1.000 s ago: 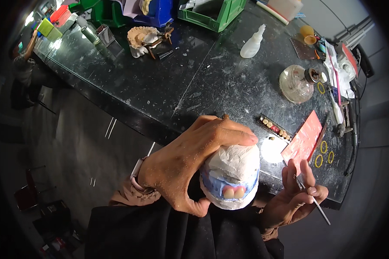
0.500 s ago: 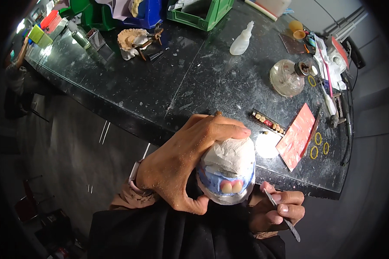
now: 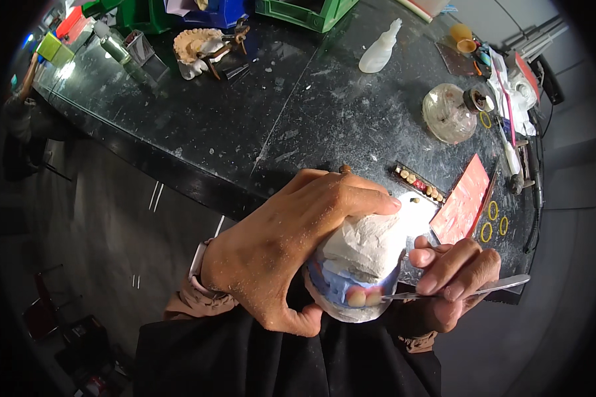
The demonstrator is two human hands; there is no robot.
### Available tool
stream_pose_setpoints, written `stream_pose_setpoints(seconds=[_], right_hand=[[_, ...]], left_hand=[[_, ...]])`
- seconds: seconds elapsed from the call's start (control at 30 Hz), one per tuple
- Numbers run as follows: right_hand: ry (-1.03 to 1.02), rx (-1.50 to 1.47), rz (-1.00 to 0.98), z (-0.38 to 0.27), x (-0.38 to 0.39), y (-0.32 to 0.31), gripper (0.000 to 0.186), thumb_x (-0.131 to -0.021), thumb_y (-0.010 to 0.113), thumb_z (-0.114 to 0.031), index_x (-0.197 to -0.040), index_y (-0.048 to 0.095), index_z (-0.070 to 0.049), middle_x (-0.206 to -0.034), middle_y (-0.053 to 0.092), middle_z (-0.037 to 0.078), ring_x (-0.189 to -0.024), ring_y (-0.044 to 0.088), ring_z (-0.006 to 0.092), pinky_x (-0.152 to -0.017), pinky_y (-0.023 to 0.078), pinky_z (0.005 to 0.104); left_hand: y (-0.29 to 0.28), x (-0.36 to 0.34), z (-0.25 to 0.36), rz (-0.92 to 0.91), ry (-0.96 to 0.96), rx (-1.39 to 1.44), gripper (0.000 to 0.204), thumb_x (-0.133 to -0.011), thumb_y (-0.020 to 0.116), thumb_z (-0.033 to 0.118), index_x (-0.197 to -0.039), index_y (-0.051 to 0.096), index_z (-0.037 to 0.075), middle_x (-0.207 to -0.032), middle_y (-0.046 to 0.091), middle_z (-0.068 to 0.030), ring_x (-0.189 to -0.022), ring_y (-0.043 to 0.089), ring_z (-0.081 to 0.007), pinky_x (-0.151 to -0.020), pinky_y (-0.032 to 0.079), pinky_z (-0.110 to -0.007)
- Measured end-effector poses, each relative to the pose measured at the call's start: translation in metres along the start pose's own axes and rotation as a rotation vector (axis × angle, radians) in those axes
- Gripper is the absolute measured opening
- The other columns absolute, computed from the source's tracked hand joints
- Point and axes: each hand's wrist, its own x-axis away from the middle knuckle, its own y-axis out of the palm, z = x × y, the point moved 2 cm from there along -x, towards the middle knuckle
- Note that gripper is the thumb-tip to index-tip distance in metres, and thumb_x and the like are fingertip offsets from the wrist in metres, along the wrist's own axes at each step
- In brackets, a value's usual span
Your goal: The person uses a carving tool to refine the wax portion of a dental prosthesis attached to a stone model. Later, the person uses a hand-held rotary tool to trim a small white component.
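Note:
My left hand (image 3: 278, 245) grips a white plaster dental cast (image 3: 364, 238) with blue material (image 3: 330, 283) around its middle and two tooth-like pieces (image 3: 356, 298) on pink bases at the front. My right hand (image 3: 457, 278) holds a thin metal spatula (image 3: 510, 283), its narrow end at the front teeth beside the blue band; whether it touches them I cannot tell. Just beyond my hands lie a strip of loose artificial teeth (image 3: 417, 183), a pink wax sheet (image 3: 458, 198) and several yellow rings (image 3: 486, 231).
On the dark worktop (image 3: 212, 132) stand a glass flask (image 3: 444, 116), a white squeeze bottle (image 3: 377, 53), another cast on a metal frame (image 3: 195, 49) and plastic bins (image 3: 298, 13). Tools and tissue (image 3: 510, 92) crowd the right side. A person's arm (image 3: 26, 86) shows at far left.
My right hand has swung the spatula from pointing down at the lower right to lying across, its tip now at the teeth. My left hand still grips the cast.

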Motion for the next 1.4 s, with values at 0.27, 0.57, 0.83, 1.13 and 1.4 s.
stream_pose_setpoints(seconds=[0.27,0.57,0.83,1.13,1.4], right_hand=[[0.017,0.098,-0.224,-0.007,-0.011,-0.001,0.022,-0.081,0.068,-0.009,-0.087,0.047,-0.006,-0.081,0.06,0.012,-0.095,0.064,0.028,-0.094,0.047,0.0438],[0.081,0.3,-0.237,-0.015,-0.015,-0.001,0.013,-0.081,0.069,-0.012,-0.085,0.057,-0.008,-0.076,0.068,0.01,-0.09,0.067,0.0293,-0.09,0.049,0.0433],[0.186,0.633,-0.346,-0.042,-0.025,0.017,0.015,-0.076,0.072,-0.009,-0.083,0.059,-0.008,-0.08,0.069,0.009,-0.091,0.066,0.0281,-0.092,0.048,0.0372],[0.242,0.426,-0.159,-0.04,-0.024,0.022,0.013,-0.077,0.07,-0.003,-0.082,0.058,-0.004,-0.079,0.066,0.016,-0.088,0.066,0.0304,-0.095,0.046,0.0434],[0.21,0.454,-0.194,-0.041,-0.025,0.018,0.015,-0.076,0.072,-0.005,-0.082,0.059,-0.004,-0.081,0.067,0.016,-0.089,0.066,0.0302,-0.096,0.046,0.0417]], left_hand=[[-0.001,0.0,0.002,0.007,-0.005,0.001,0.085,-0.044,0.068,0.018,-0.123,0.04,0.003,-0.121,0.049,-0.0205,-0.111,0.048,-0.0328,-0.095,0.035,-0.043],[-0.001,0.0,0.0,0.021,0.005,-0.004,0.085,-0.045,0.07,0.026,-0.123,0.043,0.004,-0.121,0.05,-0.0191,-0.11,0.046,-0.0304,-0.095,0.033,-0.043],[-0.001,0.001,0.002,0.035,-0.002,0.001,0.091,-0.041,0.074,0.024,-0.124,0.042,0.005,-0.123,0.049,-0.0179,-0.111,0.048,-0.0306,-0.096,0.03,-0.042],[-0.001,0.0,0.003,0.032,0.008,-0.028,0.092,-0.039,0.075,0.021,-0.124,0.041,0.006,-0.121,0.05,-0.018,-0.111,0.05,-0.0308,-0.096,0.032,-0.042],[-0.002,0.0,0.003,0.02,-0.007,-0.023,0.093,-0.039,0.075,0.019,-0.124,0.041,0.006,-0.121,0.05,-0.0177,-0.11,0.05,-0.0309,-0.096,0.032,-0.042]])
